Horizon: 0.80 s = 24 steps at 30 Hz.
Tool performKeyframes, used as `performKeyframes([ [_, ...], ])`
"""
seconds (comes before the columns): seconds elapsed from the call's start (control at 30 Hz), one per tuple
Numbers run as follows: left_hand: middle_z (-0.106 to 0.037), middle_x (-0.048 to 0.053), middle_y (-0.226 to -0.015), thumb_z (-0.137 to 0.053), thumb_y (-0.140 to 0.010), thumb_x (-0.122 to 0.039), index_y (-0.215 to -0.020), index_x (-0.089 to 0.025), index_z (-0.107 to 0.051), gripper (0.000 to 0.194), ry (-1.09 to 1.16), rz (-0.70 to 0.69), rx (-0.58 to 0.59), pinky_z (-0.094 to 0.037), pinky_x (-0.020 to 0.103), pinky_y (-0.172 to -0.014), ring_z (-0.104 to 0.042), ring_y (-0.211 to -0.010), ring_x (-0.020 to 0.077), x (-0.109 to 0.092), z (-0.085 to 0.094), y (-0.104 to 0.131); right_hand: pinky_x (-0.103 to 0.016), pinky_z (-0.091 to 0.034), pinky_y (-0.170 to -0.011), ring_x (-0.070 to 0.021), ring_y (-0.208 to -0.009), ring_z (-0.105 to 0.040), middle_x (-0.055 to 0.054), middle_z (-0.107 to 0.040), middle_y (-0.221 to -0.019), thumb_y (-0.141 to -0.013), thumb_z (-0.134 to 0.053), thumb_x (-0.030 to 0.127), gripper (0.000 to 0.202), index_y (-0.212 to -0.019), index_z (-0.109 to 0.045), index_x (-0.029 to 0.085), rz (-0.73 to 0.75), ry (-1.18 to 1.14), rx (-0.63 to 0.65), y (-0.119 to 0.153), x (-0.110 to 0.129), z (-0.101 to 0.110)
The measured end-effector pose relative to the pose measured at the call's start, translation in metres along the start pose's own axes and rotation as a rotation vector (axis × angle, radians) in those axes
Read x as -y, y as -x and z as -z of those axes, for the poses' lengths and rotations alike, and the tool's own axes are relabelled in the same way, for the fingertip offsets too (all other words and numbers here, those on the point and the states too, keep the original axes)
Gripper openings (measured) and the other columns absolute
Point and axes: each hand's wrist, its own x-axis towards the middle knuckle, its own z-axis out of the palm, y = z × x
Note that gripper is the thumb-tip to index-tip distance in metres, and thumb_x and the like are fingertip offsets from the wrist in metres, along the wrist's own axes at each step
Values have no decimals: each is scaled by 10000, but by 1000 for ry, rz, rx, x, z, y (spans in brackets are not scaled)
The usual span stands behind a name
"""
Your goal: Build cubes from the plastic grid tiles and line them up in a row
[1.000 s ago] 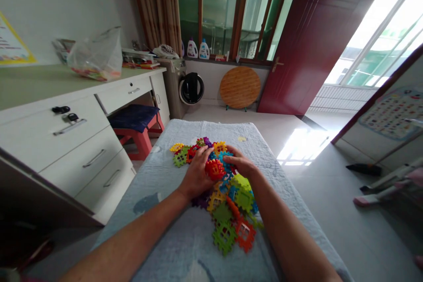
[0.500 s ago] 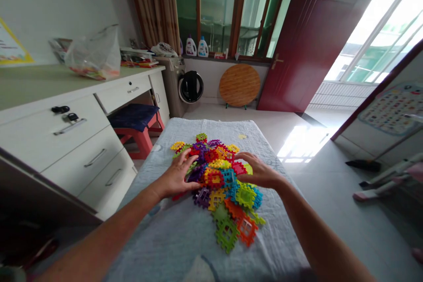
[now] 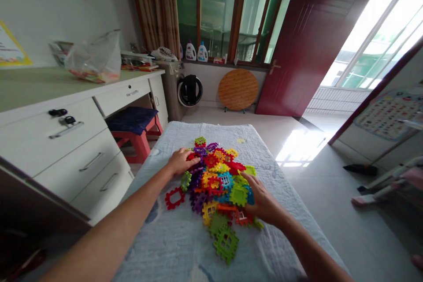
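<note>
A heap of colourful plastic interlocking blocks (image 3: pixel 211 180), flat toothed squares many with window-like cutouts, lies on the cloth-covered table (image 3: pixel 172 242). My left hand (image 3: pixel 180 161) rests against the heap's far left side, fingers apart over red and purple pieces. At the right side, my right hand (image 3: pixel 261 196) curves round the edge, touching lime and blue pieces; some of its fingers are hidden. A red frame-shaped block (image 3: pixel 175 198) lies apart at the left. Nearest to me is a green block (image 3: pixel 226 243) with a window cutout.
To the left stands a white desk (image 3: pixel 109 152) with a plastic bag (image 3: pixel 95 59) on top. A stool (image 3: pixel 134 128) with a dark cushion is tucked beside it. Behind the table are a washing machine (image 3: pixel 173 92), a round wooden board (image 3: pixel 238 89) and a red door (image 3: pixel 313 39).
My right hand has come nearer to me along the heap's right side. The left hand has shifted slightly away, uncovering the red frame block. Orange pieces at the near right have been pushed inward.
</note>
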Motion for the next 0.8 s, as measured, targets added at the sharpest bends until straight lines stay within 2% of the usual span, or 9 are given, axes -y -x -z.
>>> performKeyframes([
  [0.13, -635, 84, -1049, -511, -802, -603, -1019, -179, -657, 499, 190, -182, 14, -419, 365, -947, -572, -1025, 258, -11, 5, 25, -472, -358, -1040, -289, -1225, -448, -101, -476, -1336, -602, -588, 101, 817, -1385, -401, 242, 66, -27, -23, -23, -1, -6],
  [0.27, -624, 61, -1087, -531, -832, -548, -1043, -192, -633, 426, 402, -233, 121, -443, 316, -912, -587, -1005, 225, -21, 18, 50, -422, -426, -980, -236, -1119, -541, -79, -559, -1234, -635, -519, 61, 658, -1269, -498, 234, 86, -73, -94, -49, 3, -8],
  [0.37, -600, 58, -1148, -553, -846, -484, -1055, -201, -622, 358, 425, -309, 140, -413, 325, -972, -558, -1073, 219, -33, 27, 63, -391, -480, -892, -194, -955, -610, -76, -605, -1158, -718, -527, 112, 509, -1214, -525, 224, 51, -96, -149, -71, 17, -9],
  [0.53, -585, 57, -1163, -567, -864, -355, -1067, -208, -628, 258, 389, -501, 144, -410, 322, -991, -543, -1092, 194, -64, 37, 75, -375, -488, -864, -182, -927, -623, -98, -609, -1181, -795, -545, 191, 432, -1224, -504, 200, 139, -157, -176, -102, 43, -13],
  [0.6, -580, 64, -1167, -550, -877, -335, -1072, -212, -634, 246, 368, -527, 87, -424, 322, -975, -549, -1081, 192, -73, 40, 73, -348, -496, -833, -176, -936, -620, -89, -612, -1173, -814, -535, 204, 408, -1221, -507, 207, 182, -184, -157, -107, 43, -9],
  [0.67, -585, 69, -1138, -520, -892, -343, -1035, -208, -646, 234, 340, -530, -27, -432, 323, -963, -551, -1072, 194, -75, 41, 63, -326, -500, -798, -177, -942, -615, -79, -620, -1137, -827, -522, 214, 371, -1198, -527, 214, 182, -180, -167, -107, 33, 1],
  [0.73, -588, 73, -1102, -492, -900, -379, -984, -199, -656, 257, 294, -492, -161, -426, 324, -970, -548, -1079, 199, -71, 40, 42, -340, -487, -823, -191, -962, -604, -77, -624, -1105, -833, -517, 226, 323, -1153, -563, 212, 133, -112, -224, -103, 15, 11],
  [0.8, -577, 83, -1128, -471, -896, -436, -1002, -193, -657, 324, 211, -394, -255, -385, 337, -1018, -524, -1130, 216, -62, 35, 12, -397, -439, -912, -235, -1037, -573, -93, -621, -1117, -831, -543, 271, 286, -1102, -596, 197, 27, 29, -290, -97, -7, 18],
])
